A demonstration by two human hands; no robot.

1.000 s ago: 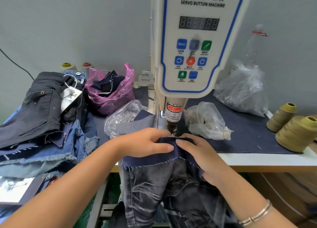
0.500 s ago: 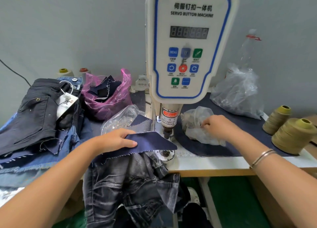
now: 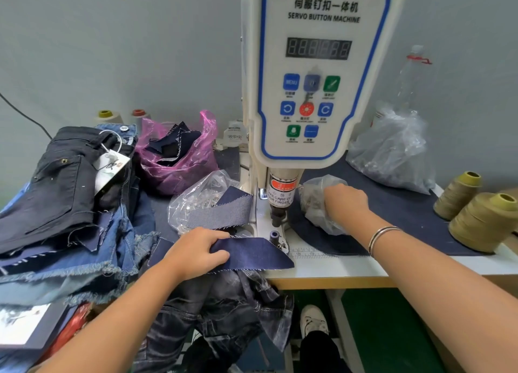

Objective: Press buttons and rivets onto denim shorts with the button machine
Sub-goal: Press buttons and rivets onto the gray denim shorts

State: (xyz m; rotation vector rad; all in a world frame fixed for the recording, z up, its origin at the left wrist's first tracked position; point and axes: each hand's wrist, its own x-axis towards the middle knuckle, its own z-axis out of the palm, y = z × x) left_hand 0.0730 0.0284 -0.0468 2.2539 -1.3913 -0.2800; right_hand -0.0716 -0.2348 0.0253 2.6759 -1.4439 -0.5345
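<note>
Several pairs of jeans [image 3: 64, 204] are stacked at the left of the table [image 3: 350, 269], beside a pink bag [image 3: 179, 159] of fabric scraps. Next, the left hand [image 3: 196, 253] grips a dark blue denim strip [image 3: 252, 253] on the denim shorts [image 3: 218, 311], which hang over the table edge below the button machine [image 3: 316, 72]. Right of the machine, the right hand [image 3: 346, 204] reaches into a small clear bag [image 3: 314, 201], fingers hidden, so I cannot tell their grip.

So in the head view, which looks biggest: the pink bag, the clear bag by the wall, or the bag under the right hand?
1. Clear bag by the wall
2. Pink bag, close behind; it sits at a similar depth, so the order is unsure
3. Bag under the right hand, clearly smallest, partly hidden by the right hand
</note>
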